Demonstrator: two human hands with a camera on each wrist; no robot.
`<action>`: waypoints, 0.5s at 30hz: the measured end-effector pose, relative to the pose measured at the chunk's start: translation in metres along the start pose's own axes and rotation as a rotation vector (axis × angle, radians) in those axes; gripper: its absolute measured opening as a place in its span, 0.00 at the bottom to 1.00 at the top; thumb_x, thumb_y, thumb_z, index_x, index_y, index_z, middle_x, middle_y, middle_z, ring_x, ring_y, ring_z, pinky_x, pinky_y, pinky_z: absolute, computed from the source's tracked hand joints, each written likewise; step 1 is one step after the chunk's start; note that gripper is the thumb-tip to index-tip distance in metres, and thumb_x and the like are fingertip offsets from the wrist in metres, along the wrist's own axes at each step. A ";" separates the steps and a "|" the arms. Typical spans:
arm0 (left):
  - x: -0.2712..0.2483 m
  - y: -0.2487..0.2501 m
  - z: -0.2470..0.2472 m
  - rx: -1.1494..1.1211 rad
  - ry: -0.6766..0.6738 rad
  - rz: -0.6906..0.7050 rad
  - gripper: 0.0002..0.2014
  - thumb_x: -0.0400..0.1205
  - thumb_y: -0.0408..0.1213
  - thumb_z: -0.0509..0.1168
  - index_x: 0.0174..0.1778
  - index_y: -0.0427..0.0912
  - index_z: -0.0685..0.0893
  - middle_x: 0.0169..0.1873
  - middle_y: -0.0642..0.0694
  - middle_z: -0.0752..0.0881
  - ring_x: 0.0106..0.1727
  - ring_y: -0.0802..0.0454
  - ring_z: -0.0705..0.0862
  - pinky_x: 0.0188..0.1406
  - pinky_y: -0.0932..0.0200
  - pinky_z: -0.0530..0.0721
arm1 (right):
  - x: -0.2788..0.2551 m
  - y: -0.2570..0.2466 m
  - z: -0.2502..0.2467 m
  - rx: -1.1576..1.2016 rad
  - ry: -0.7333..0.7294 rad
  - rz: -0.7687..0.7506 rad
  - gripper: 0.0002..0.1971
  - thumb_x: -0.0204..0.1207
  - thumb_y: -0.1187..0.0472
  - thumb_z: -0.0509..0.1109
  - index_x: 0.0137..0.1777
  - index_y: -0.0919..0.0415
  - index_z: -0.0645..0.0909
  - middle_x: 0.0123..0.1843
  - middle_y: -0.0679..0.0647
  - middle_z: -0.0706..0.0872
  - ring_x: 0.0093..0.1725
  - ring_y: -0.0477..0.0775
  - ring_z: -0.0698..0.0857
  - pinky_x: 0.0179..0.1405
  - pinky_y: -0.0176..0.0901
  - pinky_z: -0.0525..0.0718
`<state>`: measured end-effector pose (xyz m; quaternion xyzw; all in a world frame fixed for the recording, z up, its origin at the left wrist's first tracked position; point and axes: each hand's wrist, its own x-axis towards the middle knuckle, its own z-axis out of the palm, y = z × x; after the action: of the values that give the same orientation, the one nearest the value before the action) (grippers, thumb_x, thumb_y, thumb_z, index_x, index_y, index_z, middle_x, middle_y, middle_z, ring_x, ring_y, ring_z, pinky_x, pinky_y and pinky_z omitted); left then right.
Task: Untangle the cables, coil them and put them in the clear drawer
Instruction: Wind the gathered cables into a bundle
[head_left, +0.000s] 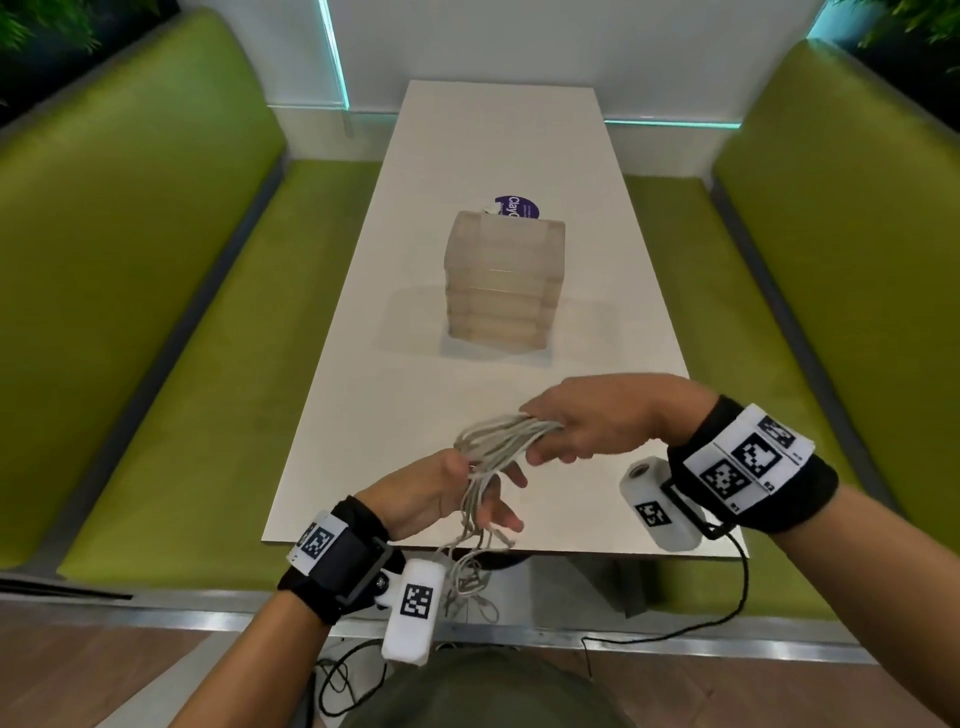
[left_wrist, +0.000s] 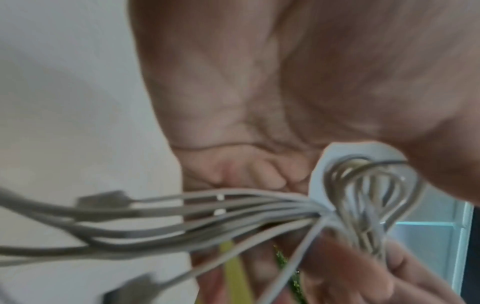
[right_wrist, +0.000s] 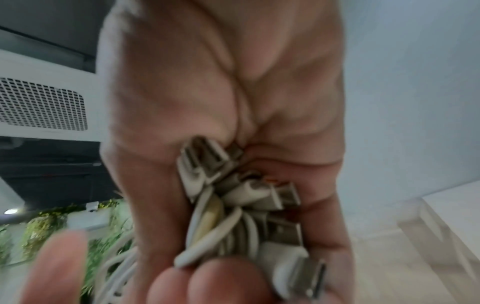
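Observation:
A bundle of white cables (head_left: 493, 447) hangs between my two hands above the near end of the white table (head_left: 395, 405). My right hand (head_left: 566, 441) grips one end, where several USB plugs (right_wrist: 249, 197) are bunched in the palm under curled fingers. My left hand (head_left: 467, 493) holds the bundle lower down, with the strands (left_wrist: 207, 222) running across its palm. Loose ends with plugs (head_left: 467, 577) dangle below the table edge. The clear stacked drawer unit (head_left: 501, 283) stands mid-table, all drawers closed.
A purple round label (head_left: 517, 207) lies behind the drawer unit. Green benches (head_left: 156, 312) flank the table on both sides. A black wire (head_left: 727, 603) trails from my right wrist to the floor.

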<state>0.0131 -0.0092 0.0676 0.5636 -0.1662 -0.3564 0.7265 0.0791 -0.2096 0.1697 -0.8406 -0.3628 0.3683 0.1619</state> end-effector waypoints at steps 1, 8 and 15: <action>0.000 -0.003 0.001 -0.015 0.050 0.027 0.36 0.71 0.67 0.67 0.57 0.35 0.78 0.28 0.48 0.83 0.44 0.43 0.88 0.52 0.41 0.81 | -0.003 0.001 -0.006 -0.002 0.041 0.015 0.07 0.80 0.53 0.67 0.48 0.57 0.79 0.34 0.50 0.81 0.33 0.52 0.80 0.39 0.50 0.82; 0.008 -0.003 0.012 0.057 0.273 0.131 0.24 0.73 0.63 0.68 0.42 0.42 0.80 0.24 0.56 0.79 0.38 0.48 0.88 0.37 0.55 0.72 | -0.013 -0.010 -0.031 -0.011 0.205 -0.012 0.08 0.81 0.53 0.66 0.50 0.58 0.79 0.34 0.47 0.80 0.32 0.46 0.79 0.37 0.42 0.80; 0.011 0.009 0.016 0.129 0.373 0.184 0.11 0.82 0.48 0.62 0.39 0.45 0.78 0.23 0.52 0.77 0.37 0.46 0.89 0.43 0.45 0.76 | -0.016 -0.010 -0.042 0.042 0.300 -0.053 0.08 0.81 0.54 0.66 0.39 0.48 0.75 0.32 0.47 0.80 0.29 0.44 0.79 0.34 0.39 0.79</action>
<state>0.0137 -0.0272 0.0793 0.6474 -0.1019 -0.1669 0.7366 0.0976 -0.2143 0.2117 -0.8727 -0.3488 0.2418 0.2416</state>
